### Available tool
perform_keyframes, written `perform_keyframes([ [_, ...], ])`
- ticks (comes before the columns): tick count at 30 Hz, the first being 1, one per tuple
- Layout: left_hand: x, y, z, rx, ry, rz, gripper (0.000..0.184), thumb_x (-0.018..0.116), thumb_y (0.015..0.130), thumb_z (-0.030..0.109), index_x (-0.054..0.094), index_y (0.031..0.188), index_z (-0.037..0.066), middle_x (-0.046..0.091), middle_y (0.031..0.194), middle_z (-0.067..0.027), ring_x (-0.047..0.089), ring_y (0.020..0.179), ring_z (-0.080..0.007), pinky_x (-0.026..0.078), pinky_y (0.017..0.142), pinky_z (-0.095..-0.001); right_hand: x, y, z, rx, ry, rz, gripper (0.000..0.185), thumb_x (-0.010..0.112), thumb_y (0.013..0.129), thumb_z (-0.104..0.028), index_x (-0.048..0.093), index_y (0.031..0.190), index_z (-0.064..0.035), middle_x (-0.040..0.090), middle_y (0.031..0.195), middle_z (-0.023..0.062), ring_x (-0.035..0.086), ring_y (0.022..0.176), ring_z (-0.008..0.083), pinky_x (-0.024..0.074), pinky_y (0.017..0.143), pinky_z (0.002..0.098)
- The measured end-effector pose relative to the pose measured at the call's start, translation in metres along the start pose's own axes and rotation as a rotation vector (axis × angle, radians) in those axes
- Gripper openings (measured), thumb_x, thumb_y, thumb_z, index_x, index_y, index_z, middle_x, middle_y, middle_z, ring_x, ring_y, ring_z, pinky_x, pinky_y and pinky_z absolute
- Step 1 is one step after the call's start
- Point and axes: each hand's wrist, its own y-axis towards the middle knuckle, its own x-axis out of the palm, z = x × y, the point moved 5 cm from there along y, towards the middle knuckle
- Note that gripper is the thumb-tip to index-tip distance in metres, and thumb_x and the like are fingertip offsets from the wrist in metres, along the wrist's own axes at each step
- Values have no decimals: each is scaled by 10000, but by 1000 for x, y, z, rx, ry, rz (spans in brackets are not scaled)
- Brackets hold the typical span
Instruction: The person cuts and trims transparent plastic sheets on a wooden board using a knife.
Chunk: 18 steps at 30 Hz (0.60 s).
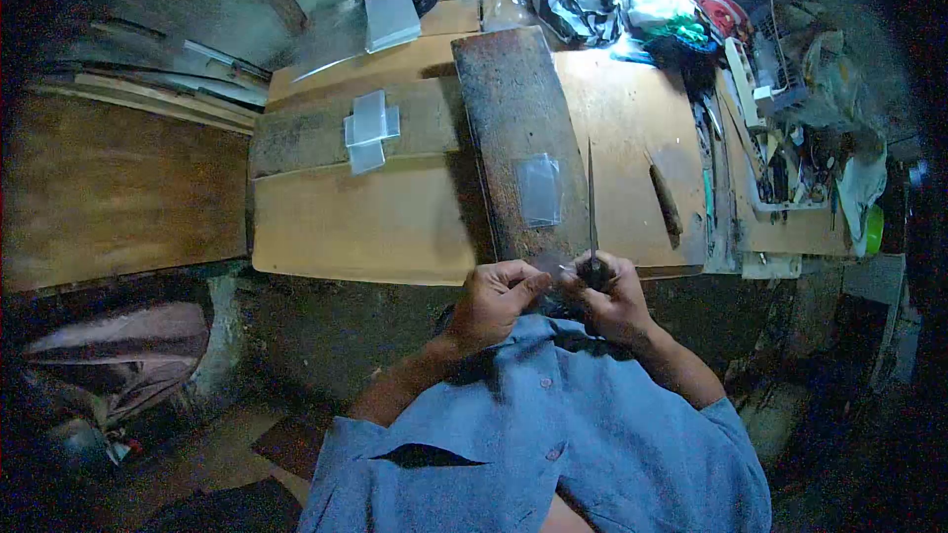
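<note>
My left hand point(502, 300) is closed near my chest, thumb against fingers, on a small clear piece point(555, 266) that is hard to make out. Beside it, my right hand point(610, 298) is wrapped round the dark handle of a knife point(592, 207), whose thin blade points away from me. Both hands are at the near end of a dark wooden board point(513, 104). Clear rectangular sheets point(540, 191) lie on that board just beyond my hands. To the left, more clear sheets point(369, 128) lie crossed over one another on a greyish plank.
A stack of pale sheets point(392, 18) is at the back of the table point(365, 227). A dark slim tool point(666, 199) lies on the right. Plastic bags point(578, 5) and a white tray of tools point(790, 203) stand at the back and right.
</note>
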Motion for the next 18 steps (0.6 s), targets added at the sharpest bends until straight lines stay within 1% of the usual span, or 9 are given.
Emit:
perform_keyframes([
  [4,-4,-1,6,44,-1,69,201,619,869,191,640,805,1,569,665,28,474,626,-37,400,567,-206,1,5,-1,-68,-52,-13,89,582,786,-4,578,875,-7,612,797,26,552,733,93,463,699,254],
  [6,-7,0,-1,-64,-80,52,193,599,882,181,642,812,6,608,689,9,516,622,-47,420,563,-204,1,6,1,-132,-1,-19,100,599,840,-66,562,896,10,560,767,1,486,694,57,421,606,216],
  [7,-8,1,-1,-68,-83,43,193,599,882,181,642,812,6,608,689,9,516,622,-47,420,563,-204,-5,4,-4,-126,-3,-11,100,599,840,-66,562,896,10,560,767,1,486,694,57,421,606,216],
  [9,-18,2,4,-12,-209,119,192,586,889,176,642,808,11,638,715,-17,548,606,-65,442,547,-209,-18,-2,-16,-19,-234,34,148,567,863,-68,560,978,25,565,792,11,489,699,61,418,605,216],
  [11,-27,0,10,-52,-276,155,197,579,893,180,641,805,15,650,730,-34,558,586,-72,461,531,-214,-33,-10,-13,21,-229,14,185,540,879,-79,556,1026,32,565,788,12,490,694,63,415,607,214],
  [13,-38,1,11,-17,-316,198,200,584,889,192,639,805,19,650,739,-43,564,572,-78,478,539,-210,-39,-19,-20,-44,-429,-55,203,551,865,-99,561,1024,27,583,768,41,509,682,91,432,618,242],
  [14,-40,1,15,9,-300,272,209,601,875,206,629,785,19,630,677,-56,580,568,-110,487,538,-240,-39,-24,-33,-61,-575,-55,225,571,838,-126,570,1011,18,600,738,104,536,652,144,450,630,279],
  [17,-49,-1,20,-16,-303,265,211,613,866,209,627,786,14,627,684,-60,581,562,-111,510,548,-251,-37,-32,-31,-65,-715,-126,239,587,810,-141,580,1000,4,599,750,165,572,652,195,463,643,302],
  [18,-49,-1,20,-19,-304,265,211,613,866,209,627,786,14,627,684,-60,581,562,-111,510,548,-251,-31,-35,-41,-42,-609,-103,198,592,805,-146,588,939,-1,583,729,184,576,627,261,459,613,321],
])
